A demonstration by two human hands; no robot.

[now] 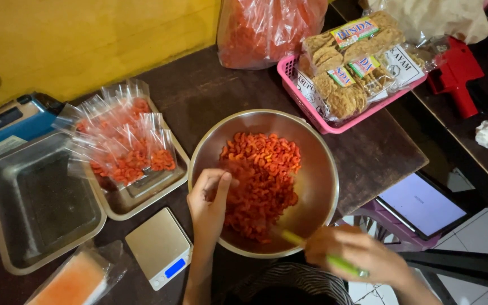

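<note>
Steel bowl [317, 186] of orange snacks [261, 181], tray [136, 203] of filled bags [125, 141]

Orange-red snacks [262, 181] in a silver bowl [317, 186] — pink basket [306, 99], green utensil [312, 248].

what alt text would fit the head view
Two hands work over a steel bowl of orange-red snacks: the left hand holds a clear bag at the rim, the right hand grips a green-handled scoop. Filled bags sit in a tray beside it.
</note>
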